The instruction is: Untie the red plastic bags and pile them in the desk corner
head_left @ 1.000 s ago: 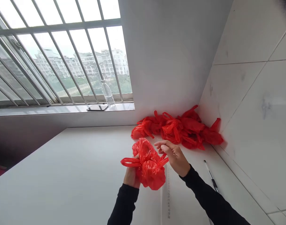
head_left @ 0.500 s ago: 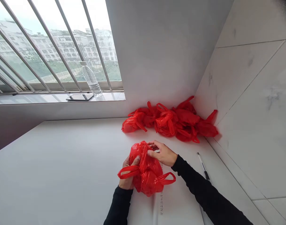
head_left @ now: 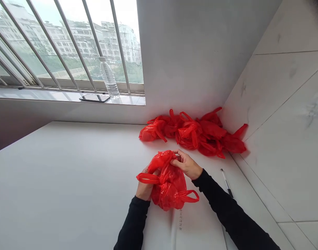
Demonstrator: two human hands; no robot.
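Note:
Between my hands is a red plastic bag (head_left: 169,184), knotted, with loop handles sticking out to the left and lower right. My left hand (head_left: 145,187) is closed round its left side, the fingers partly hidden behind the plastic. At the upper right, my right hand (head_left: 187,165) pinches the bag's top edge between thumb and fingers. What the bag contains does not show. Below it lies an open notebook (head_left: 198,229) with a column of small handwritten marks.
A heap of knotted red plastic bags (head_left: 190,133) lies along the back wall on the white table (head_left: 83,180). A pen (head_left: 227,184) rests right of the notebook. On the windowsill are a water bottle (head_left: 109,80) and a dark flat device (head_left: 94,98). A tiled wall borders the right.
The view has shifted slightly. My right hand has pulled at the bag's top, and my left thumb is now more covered by the plastic. The bag stays in both hands.

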